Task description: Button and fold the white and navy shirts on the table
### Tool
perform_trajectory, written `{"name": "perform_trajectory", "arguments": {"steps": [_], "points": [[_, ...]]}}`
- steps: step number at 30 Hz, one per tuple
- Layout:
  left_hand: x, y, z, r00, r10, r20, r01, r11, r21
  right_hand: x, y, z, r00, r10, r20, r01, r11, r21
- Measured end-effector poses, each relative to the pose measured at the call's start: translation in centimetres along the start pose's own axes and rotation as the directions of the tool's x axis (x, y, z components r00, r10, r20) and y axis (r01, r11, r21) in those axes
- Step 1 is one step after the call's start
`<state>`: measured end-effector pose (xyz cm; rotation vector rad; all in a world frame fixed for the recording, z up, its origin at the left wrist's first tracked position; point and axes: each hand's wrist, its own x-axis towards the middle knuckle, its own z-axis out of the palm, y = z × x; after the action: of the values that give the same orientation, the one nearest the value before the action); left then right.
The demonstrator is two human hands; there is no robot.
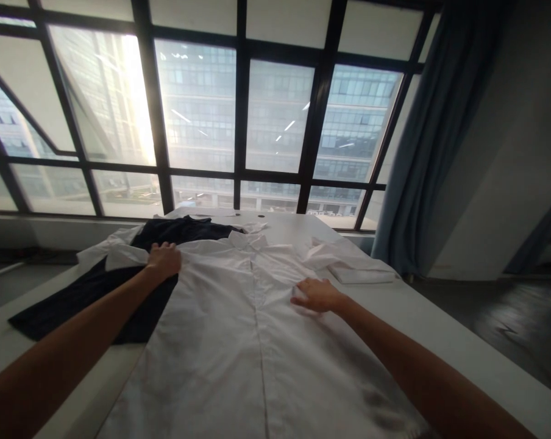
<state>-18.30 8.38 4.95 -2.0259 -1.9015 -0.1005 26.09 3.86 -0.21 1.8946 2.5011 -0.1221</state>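
We could read no brand, label or writing anywhere on the cloth. A white shirt (239, 329) lay button-side up along a white table (444, 341), its collar toward twelve o'clock and its hem running off the near edge at six. At ten o'clock of it a dark garment (97, 292) spread flat, partly under the shirt's sleeve. At two o'clock a folded white piece (367, 272) sat near the table's edge. Behind the table stood a tall black-framed window (239, 110) facing glass office blocks, with a blue-grey curtain (422, 152) at three o'clock and dark flooring (508, 329) beneath. Our left hand (164, 259) rested on the shirt's shoulder at eleven o'clock, fingers curled together over the fabric. Our right hand (318, 295) pressed flat at one o'clock, fingers spread slightly on the shirt front, gripping nothing.
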Motion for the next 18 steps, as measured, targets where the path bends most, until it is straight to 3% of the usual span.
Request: {"name": "perform_trajectory", "arguments": {"steps": [3,6,10,13,15,18], "points": [[0.0,5.9,0.3,0.957,0.290,-0.017,-0.288,0.936,-0.204,2.2,-1.4,-1.1,0.995,-0.020,-0.103,0.023,0.999,0.031],[-0.1,10.3,2.0,0.907,0.403,0.121,-0.340,0.871,-0.355,4.6,-3.9,-1.6,0.987,-0.053,-0.154,0.067,0.994,0.087],[-0.4,11.7,3.8,0.837,0.473,0.275,-0.341,0.844,-0.414,7.0,-7.3,-1.3,0.982,-0.103,-0.157,0.116,0.990,0.079],[-0.3,11.5,3.6,0.820,0.489,0.298,-0.349,0.840,-0.416,8.1,-9.1,-1.1,0.971,-0.086,-0.225,0.102,0.993,0.061],[-0.2,12.2,3.0,0.840,0.498,0.216,-0.379,0.822,-0.424,8.6,-10.0,-1.2,0.976,-0.058,-0.211,0.072,0.995,0.063],[0.1,14.5,2.1,0.890,0.454,0.049,-0.387,0.805,-0.449,9.3,-10.9,-1.3,0.998,-0.003,-0.069,0.009,0.997,0.079]]}}
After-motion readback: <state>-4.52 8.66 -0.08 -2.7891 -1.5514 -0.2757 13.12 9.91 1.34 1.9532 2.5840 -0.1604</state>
